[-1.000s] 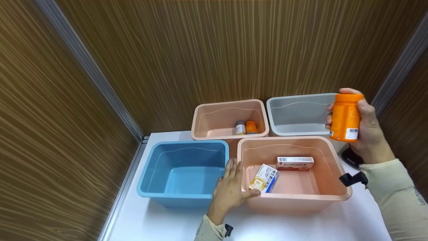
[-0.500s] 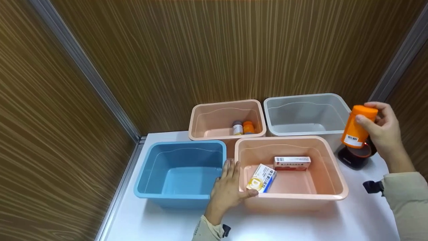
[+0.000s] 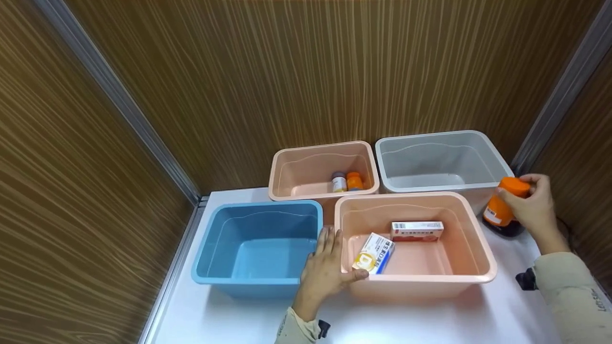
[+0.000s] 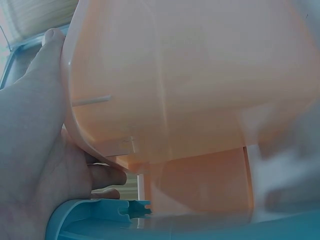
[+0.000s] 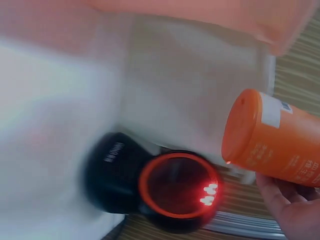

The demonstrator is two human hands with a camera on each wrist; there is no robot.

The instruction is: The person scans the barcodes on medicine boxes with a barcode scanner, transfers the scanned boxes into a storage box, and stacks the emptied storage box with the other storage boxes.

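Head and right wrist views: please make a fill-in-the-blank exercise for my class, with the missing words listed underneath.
1. The bottle in the right hand is coloured ____.
2. The left hand lies between the front pink bin and the ____ tub.
3. Inside that pink bin are ____ boxes.
4. In the right wrist view, a ____ light glows on the black device.

Missing words: orange; blue; two; red.

A large "D" stands on the white box (image 3: 375, 253) at the left in the near right tub (image 3: 416, 278), with Chinese characters alongside. Lettering on the orange bottle (image 5: 285, 142), red-and-white box (image 3: 417, 231), black device (image 5: 116, 175) and right sleeve (image 3: 571, 291) is illegible.
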